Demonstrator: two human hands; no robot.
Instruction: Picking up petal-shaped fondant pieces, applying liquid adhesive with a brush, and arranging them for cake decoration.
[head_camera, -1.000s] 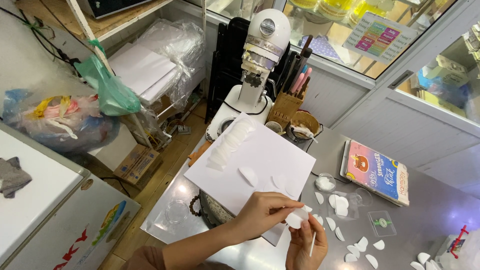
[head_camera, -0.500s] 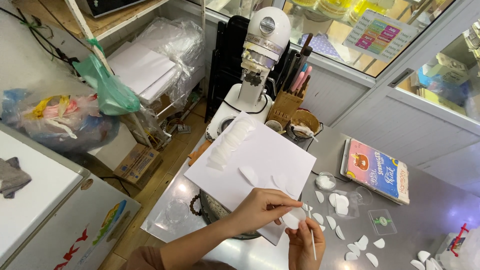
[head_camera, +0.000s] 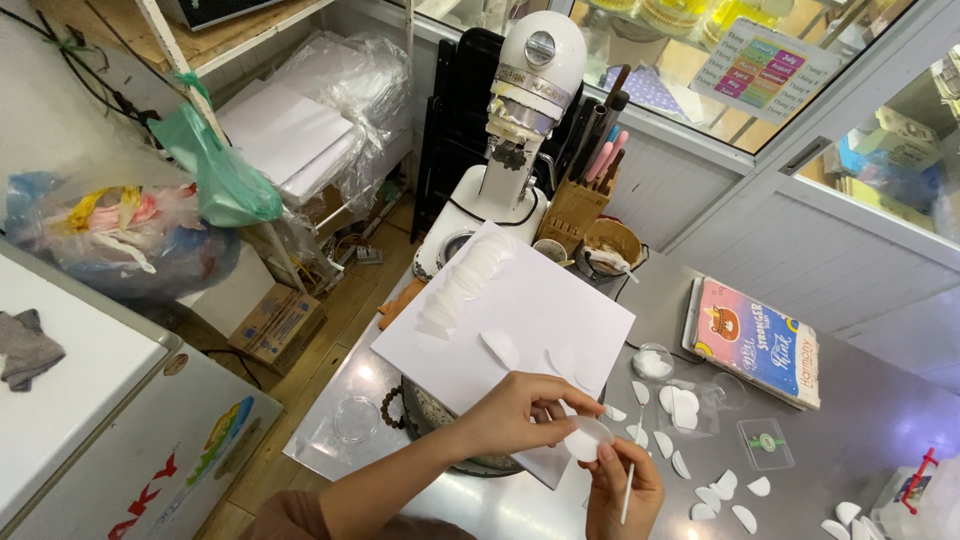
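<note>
My left hand (head_camera: 515, 412) reaches in from the lower left and pinches a small white round disc (head_camera: 586, 438) by its upper edge. My right hand (head_camera: 622, 490) comes up from below and supports the same disc with its fingertips, with a thin white stick (head_camera: 627, 482) tucked in its fingers. Both hands hover at the near corner of a white board (head_camera: 560, 300). On the board lie a row of overlapping white discs (head_camera: 463, 284) and a few single white pieces.
A white stand mixer (head_camera: 512, 130) stands behind the board, beside a wooden tool block (head_camera: 577, 205). White petal pieces (head_camera: 722, 500) and clear lids (head_camera: 690, 405) lie on the metal table (head_camera: 860, 410) near a colourful book (head_camera: 757, 340). A white chest (head_camera: 90, 400) stands at the left.
Both hands stay on the white disc at the board's near corner. The fingers have shifted slightly around it.
</note>
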